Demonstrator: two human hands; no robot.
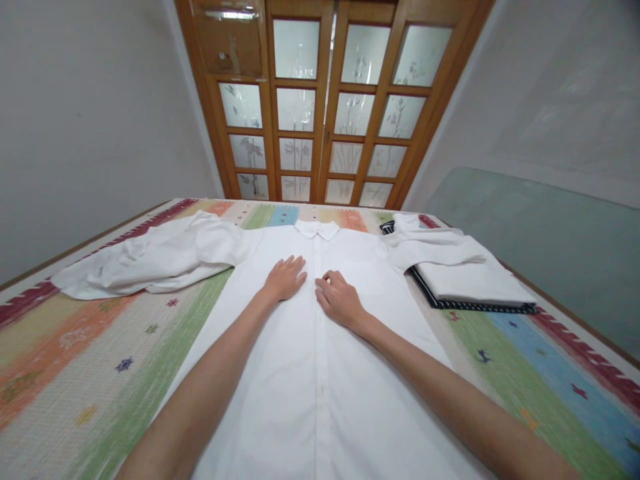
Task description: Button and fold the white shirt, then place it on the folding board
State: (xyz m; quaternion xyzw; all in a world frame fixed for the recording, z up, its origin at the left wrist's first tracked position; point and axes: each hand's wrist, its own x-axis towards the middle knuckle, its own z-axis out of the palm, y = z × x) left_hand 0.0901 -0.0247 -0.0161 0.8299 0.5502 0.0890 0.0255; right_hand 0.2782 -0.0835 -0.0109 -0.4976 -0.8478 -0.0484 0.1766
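Observation:
A white collared shirt (280, 387) lies spread front side up, its collar at the far end and its button placket running down the middle. My left hand (286, 277) rests flat on the shirt's chest, left of the placket, with the fingers stretched out. Just right of it, my right hand (339, 297) is curled at the placket edge, fingertips bent against the cloth; the exact grip is partly hidden. One rumpled sleeve (165, 253) stretches out to the left. The other sleeve (435, 247) reaches right, over a stack of folded clothes.
Folded white cloth (475, 283) lies on black patterned cloth (433, 297) at the right. Beneath everything is a colourful striped cover (165, 340). A pale green board (540, 233) leans on the right wall, and wooden doors with glass panes (320, 83) stand behind.

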